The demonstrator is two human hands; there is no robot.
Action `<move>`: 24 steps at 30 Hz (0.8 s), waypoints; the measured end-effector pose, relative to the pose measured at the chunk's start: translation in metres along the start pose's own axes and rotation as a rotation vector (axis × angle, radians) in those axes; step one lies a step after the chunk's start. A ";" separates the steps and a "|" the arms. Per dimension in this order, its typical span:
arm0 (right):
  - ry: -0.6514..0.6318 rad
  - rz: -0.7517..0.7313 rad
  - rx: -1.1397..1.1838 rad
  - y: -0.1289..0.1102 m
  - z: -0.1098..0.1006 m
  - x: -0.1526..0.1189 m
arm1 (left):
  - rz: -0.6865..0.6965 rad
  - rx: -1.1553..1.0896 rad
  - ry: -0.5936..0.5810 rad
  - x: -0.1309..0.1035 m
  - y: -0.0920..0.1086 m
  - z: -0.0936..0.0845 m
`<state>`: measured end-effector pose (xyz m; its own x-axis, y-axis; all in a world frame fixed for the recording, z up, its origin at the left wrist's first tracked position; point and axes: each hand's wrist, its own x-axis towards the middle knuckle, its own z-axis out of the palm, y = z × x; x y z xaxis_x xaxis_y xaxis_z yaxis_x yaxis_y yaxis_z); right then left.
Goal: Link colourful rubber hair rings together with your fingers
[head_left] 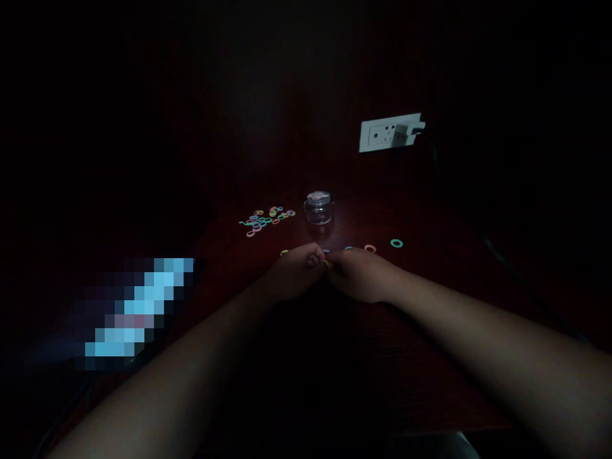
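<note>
Over the dark red table, my left hand [299,271] and my right hand [361,274] meet with curled fingers. A small yellowish elastic ring [327,264], like a hair tie, shows between their fingertips, pinched from both sides. Just beyond my knuckles lies a row of similar rings: a yellow ring [285,253], a partly hidden blue ring [326,251], a pink-orange ring [370,248] and a green ring [396,243]. Farther left is a loose pile of coloured rings [262,220]. A clear lidded jar [319,209] stands upright behind my hands.
At left is a bright, pixelated screen [143,309], seemingly a phone. A white wall socket [389,132] with a plug in it sits at the back right. A dark cable [497,248] runs down the right side. The surroundings are very dim.
</note>
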<state>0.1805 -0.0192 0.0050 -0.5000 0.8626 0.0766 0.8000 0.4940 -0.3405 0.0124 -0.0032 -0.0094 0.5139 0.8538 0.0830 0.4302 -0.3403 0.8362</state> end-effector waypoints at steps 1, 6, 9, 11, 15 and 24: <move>-0.003 -0.005 0.002 0.000 0.000 0.000 | -0.002 0.007 -0.005 0.000 0.000 0.000; 0.023 -0.027 -0.038 0.000 0.001 -0.001 | -0.018 0.039 -0.013 -0.001 0.001 0.000; 0.021 -0.029 -0.079 -0.001 0.001 -0.002 | -0.010 0.040 -0.018 -0.002 0.002 0.000; 0.010 -0.031 -0.091 -0.002 0.000 -0.003 | -0.005 0.072 -0.008 -0.003 0.003 0.000; -0.005 -0.045 -0.100 -0.004 -0.001 -0.004 | 0.008 0.150 0.007 -0.004 0.006 -0.001; -0.011 -0.085 -0.084 -0.005 -0.001 -0.007 | 0.007 0.217 0.016 -0.005 0.011 -0.001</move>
<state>0.1799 -0.0275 0.0069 -0.5707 0.8161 0.0913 0.7792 0.5733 -0.2532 0.0139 -0.0107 0.0000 0.5066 0.8565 0.0988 0.5773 -0.4221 0.6990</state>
